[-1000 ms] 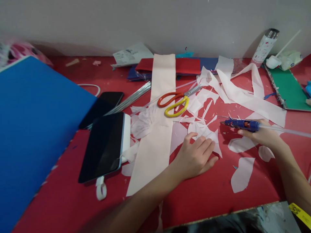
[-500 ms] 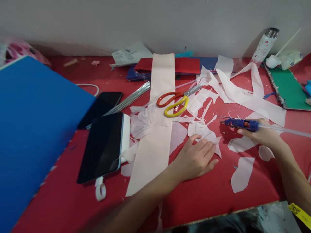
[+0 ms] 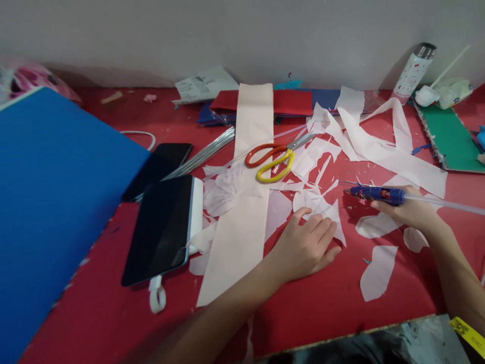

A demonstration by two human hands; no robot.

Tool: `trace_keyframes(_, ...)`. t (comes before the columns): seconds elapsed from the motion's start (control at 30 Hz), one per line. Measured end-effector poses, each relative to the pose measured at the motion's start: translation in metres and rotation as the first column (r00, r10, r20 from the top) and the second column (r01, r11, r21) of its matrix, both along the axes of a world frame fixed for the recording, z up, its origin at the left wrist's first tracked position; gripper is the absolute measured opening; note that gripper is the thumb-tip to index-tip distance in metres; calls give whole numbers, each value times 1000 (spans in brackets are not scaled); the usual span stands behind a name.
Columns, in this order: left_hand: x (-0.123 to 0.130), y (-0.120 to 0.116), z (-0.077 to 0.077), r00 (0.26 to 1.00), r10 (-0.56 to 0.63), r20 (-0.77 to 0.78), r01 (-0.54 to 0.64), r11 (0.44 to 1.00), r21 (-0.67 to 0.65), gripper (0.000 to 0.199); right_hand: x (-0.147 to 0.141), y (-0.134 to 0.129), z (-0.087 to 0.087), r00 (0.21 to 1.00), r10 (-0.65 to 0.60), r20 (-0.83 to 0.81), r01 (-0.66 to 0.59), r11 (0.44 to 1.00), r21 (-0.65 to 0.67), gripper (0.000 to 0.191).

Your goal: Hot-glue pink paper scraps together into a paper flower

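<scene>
My left hand (image 3: 308, 245) lies palm down with its fingers apart, their tips touching a white crumpled petal-like paper piece (image 3: 316, 202) on the red table (image 3: 322, 308). In my right hand (image 3: 415, 210) is a blue glue gun (image 3: 377, 194), its nozzle pointing left and a clear glue stick coming out of its back. Scissors with one red and one yellow handle (image 3: 275, 173) rest across a long pale paper strip (image 3: 242, 222). Cut white paper pieces (image 3: 379, 273) surround my right hand. Another crumpled paper form (image 3: 223, 192) sits left of the scissors.
At the left are a large blue board (image 3: 64, 202), a black tablet (image 3: 161, 227) on a white object, and a dark phone-like device (image 3: 162, 162) under silvery wires (image 3: 206, 151). A bottle (image 3: 413, 73) and a green board (image 3: 454, 136) stand at the back right.
My left hand's fingertips have shifted slightly on the white paper piece, and more of its right corner shows. My right hand and the glue gun have barely moved.
</scene>
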State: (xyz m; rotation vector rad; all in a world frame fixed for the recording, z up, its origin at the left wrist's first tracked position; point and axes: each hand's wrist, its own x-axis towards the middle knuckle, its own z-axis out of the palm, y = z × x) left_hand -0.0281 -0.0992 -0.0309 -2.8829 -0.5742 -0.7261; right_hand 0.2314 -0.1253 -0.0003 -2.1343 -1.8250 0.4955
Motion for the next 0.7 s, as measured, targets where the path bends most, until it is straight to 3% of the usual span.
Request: trace_keyframes(0.7, 1, 1, 3, 996, -23, 81, 24, 1000, -3, 28, 0, 0, 0, 1000, -15, -24, 14, 999, -47, 40)
